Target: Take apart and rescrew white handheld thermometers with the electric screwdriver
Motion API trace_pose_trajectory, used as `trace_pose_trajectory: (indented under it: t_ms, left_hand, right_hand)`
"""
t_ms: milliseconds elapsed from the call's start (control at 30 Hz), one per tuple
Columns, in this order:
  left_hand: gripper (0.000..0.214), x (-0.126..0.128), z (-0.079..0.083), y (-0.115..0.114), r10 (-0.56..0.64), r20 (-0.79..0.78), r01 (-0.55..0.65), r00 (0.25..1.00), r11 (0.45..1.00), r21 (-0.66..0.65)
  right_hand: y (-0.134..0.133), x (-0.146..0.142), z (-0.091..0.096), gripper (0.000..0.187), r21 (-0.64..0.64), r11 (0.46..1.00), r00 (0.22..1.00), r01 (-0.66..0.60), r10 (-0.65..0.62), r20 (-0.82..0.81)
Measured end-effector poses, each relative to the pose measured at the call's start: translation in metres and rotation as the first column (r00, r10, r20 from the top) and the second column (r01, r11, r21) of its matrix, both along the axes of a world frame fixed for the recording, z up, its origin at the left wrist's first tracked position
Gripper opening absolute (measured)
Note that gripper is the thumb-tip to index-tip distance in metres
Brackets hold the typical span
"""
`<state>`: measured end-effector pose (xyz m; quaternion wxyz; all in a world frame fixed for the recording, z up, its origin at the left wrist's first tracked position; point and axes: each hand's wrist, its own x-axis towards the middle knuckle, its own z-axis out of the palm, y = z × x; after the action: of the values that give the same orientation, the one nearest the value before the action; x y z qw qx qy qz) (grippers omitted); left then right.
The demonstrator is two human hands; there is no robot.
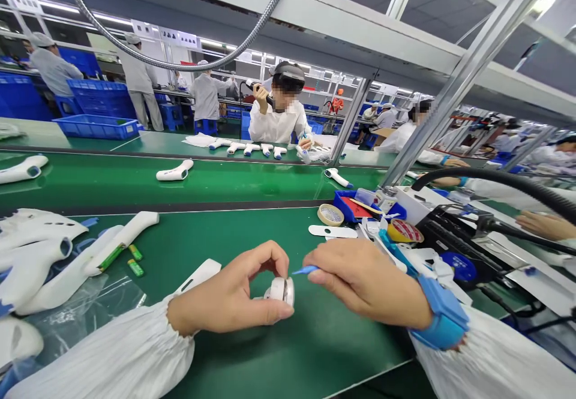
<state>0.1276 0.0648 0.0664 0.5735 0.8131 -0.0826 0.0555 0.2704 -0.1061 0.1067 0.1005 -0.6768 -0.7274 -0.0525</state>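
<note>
In the head view, my left hand (238, 291) is closed around a small white rounded plastic part (281, 291), thumb below it and fingers curled over the top. My right hand (360, 279) pinches a slim blue pointed tool (305, 270). The tool's tip points left, just short of the white part with a small gap between. Its rear end is hidden inside my right hand. Behind my left wrist a white plastic piece with a slot (200, 275) shows partly; whether it joins the held part I cannot tell.
White thermometer bodies (49, 267) and green batteries (135, 267) lie at left. At right are a tape roll (330, 215), a blue bin (345, 208), a flat white strip (332, 231) and black equipment (463, 255). Thermometers (175, 171) lie on the green belt (252, 177); a co-worker (279, 111) sits opposite.
</note>
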Motion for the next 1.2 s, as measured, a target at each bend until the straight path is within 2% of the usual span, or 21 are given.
trace_pose_trajectory:
  t_ms: [100,233,367,467,533,633,733,800,867,900,933,967,1000,1067,1100,1133,1167,1200]
  left_hand:
    - [0.026,0.000,-0.003,0.001,-0.059,-0.023,0.057,0.998,0.996,-0.075]
    - [0.028,0.000,-0.002,0.003,-0.108,-0.058,0.098,0.992,0.983,-0.155]
    - [0.021,0.001,0.001,0.005,-0.097,-0.032,0.096,0.995,0.995,-0.040]
    - [0.021,0.003,-0.001,0.005,-0.192,-0.083,0.183,0.978,0.978,-0.102]
    - [0.022,0.004,-0.004,0.005,-0.225,-0.122,0.205,0.967,0.966,-0.160]
    - [0.021,0.006,-0.009,0.006,-0.112,-0.101,0.089,0.989,0.974,-0.206]
    - [0.018,0.008,-0.011,0.006,0.089,-0.046,-0.098,0.995,0.965,-0.244]
    - [0.017,0.008,-0.013,0.004,0.225,0.019,-0.218,0.974,0.958,-0.187]
    - [0.014,0.007,-0.016,-0.002,0.301,0.161,-0.302,0.940,0.953,-0.020]
    - [0.012,0.005,-0.019,-0.006,0.277,0.251,-0.309,0.927,0.946,0.096]
    - [0.011,0.003,-0.022,-0.010,0.205,0.340,-0.291,0.918,0.930,0.223]
    - [0.014,0.001,-0.026,-0.014,0.100,0.408,-0.257,0.908,0.900,0.352]
    - [0.020,-0.002,-0.031,-0.018,-0.014,0.443,-0.217,0.896,0.857,0.467]
    - [0.032,-0.009,-0.041,-0.023,-0.165,0.446,-0.166,0.880,0.773,0.612]
    - [0.034,-0.012,-0.046,-0.025,-0.180,0.441,-0.165,0.879,0.753,0.637]
    - [0.034,-0.014,-0.050,-0.025,-0.147,0.450,-0.192,0.881,0.757,0.624]
    - [0.032,-0.016,-0.053,-0.024,-0.062,0.461,-0.246,0.885,0.780,0.576]
    - [0.034,-0.017,-0.055,-0.023,0.072,0.460,-0.322,0.885,0.809,0.492]
  right_hand:
    - [0.015,0.005,-0.002,0.040,-0.025,0.990,0.983,-0.136,0.138,0.122]
    - [0.026,0.012,-0.011,0.048,-0.051,0.965,0.955,-0.257,0.262,0.138]
    - [0.030,0.020,-0.037,0.054,-0.077,0.937,0.939,-0.341,0.343,0.025]
    - [0.030,0.022,-0.061,0.057,-0.099,0.919,0.922,-0.381,0.369,-0.120]
    - [0.029,0.022,-0.070,0.055,-0.112,0.922,0.919,-0.371,0.347,-0.185]
    - [0.025,0.020,-0.074,0.052,-0.131,0.961,0.930,-0.244,0.194,-0.311]
    - [0.020,0.021,-0.079,0.050,-0.191,0.981,0.890,0.026,-0.110,-0.442]
    - [0.016,0.021,-0.083,0.045,-0.165,0.959,0.860,0.232,-0.281,-0.426]
    - [0.013,0.018,-0.086,0.042,-0.064,0.926,0.821,0.371,-0.359,-0.444]
    - [0.012,0.015,-0.087,0.044,-0.037,0.917,0.776,0.397,-0.356,-0.521]
    - [0.011,0.010,-0.087,0.048,-0.056,0.922,0.691,0.384,-0.327,-0.645]
    - [0.010,0.004,-0.087,0.053,-0.112,0.940,0.546,0.321,-0.281,-0.789]
    - [0.010,-0.003,-0.088,0.056,-0.171,0.961,0.344,0.216,-0.239,-0.908]
    - [0.013,-0.017,-0.091,0.054,-0.207,0.978,-0.090,0.014,-0.205,-0.975]
    - [0.015,-0.023,-0.094,0.049,-0.195,0.980,-0.244,-0.032,-0.197,-0.950]
    - [0.018,-0.027,-0.097,0.042,-0.178,0.983,-0.342,-0.039,-0.180,-0.922]
    - [0.021,-0.030,-0.099,0.037,-0.165,0.986,-0.397,-0.021,-0.160,-0.904]
    - [0.024,-0.031,-0.101,0.034,-0.158,0.987,-0.416,0.001,-0.143,-0.898]
